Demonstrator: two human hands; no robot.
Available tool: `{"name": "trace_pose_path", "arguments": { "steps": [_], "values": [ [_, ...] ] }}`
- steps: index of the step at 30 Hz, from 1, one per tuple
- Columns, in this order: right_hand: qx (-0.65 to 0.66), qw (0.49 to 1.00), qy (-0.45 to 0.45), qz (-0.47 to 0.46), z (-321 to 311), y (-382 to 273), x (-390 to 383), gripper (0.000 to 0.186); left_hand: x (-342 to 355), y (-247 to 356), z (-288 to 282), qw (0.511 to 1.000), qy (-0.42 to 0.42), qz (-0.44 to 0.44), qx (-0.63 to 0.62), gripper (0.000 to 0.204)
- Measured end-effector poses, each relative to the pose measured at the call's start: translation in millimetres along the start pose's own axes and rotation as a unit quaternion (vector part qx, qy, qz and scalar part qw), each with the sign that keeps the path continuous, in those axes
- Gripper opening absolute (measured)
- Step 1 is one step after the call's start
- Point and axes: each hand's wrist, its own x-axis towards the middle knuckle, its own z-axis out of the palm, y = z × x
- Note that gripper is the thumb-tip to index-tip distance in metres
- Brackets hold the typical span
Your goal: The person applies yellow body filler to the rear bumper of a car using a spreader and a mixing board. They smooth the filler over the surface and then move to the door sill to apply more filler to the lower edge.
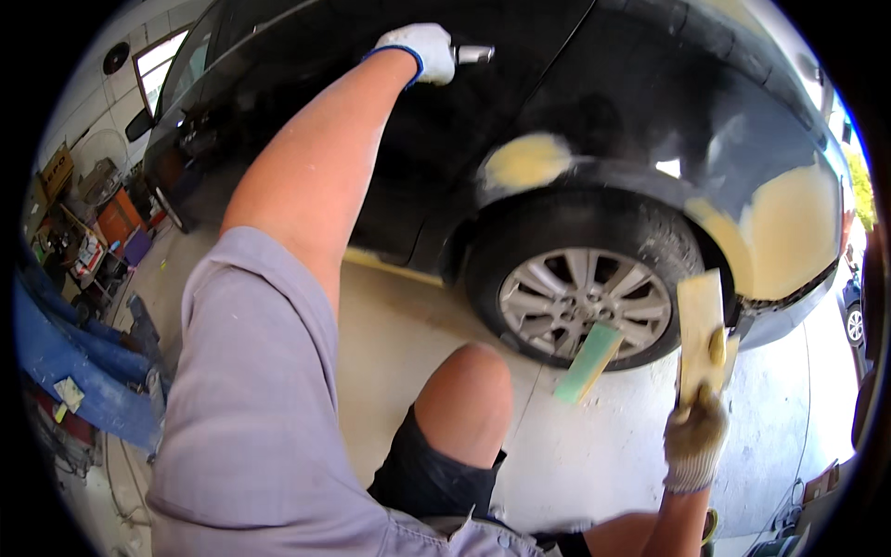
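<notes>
My left hand [422,53], in a white glove with a blue cuff, is wrapped round the door handle [475,55] of a black car [613,84]. My right hand [696,432], in a soiled knit glove, holds a long, flat, pale yellowish sanding board [701,320] upright. It is beside the rear wheel [585,297], and the thumb lies across its face. A green block [588,363] with a yellowish edge leans against the wheel's lower part. Dull yellow filler patches show above the wheel arch [527,161] and on the rear quarter panel [789,227].
Blue metal equipment [79,367] stands at the left, with clutter and an orange box [121,218] behind it. My bent knee [469,399] is below the wheel over the pale floor [594,464]. A cable [806,408] runs along the right.
</notes>
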Motion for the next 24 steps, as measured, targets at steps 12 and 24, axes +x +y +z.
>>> {"name": "trace_pose_path", "arguments": {
  "steps": [12, 24],
  "values": [
    [-0.032, 0.984, -0.138, 0.109, 114.9, 75.5, -13.6, 0.054, -292.6, -176.7, -78.5, 0.981, 0.142, -0.112, -0.073, 0.062],
    [-0.090, 0.954, -0.173, 0.226, 198.4, 208.6, 20.5, 0.042, -592.0, -382.0, -95.4, 0.854, 0.109, -0.509, -0.027, 0.046]
  ]
}}
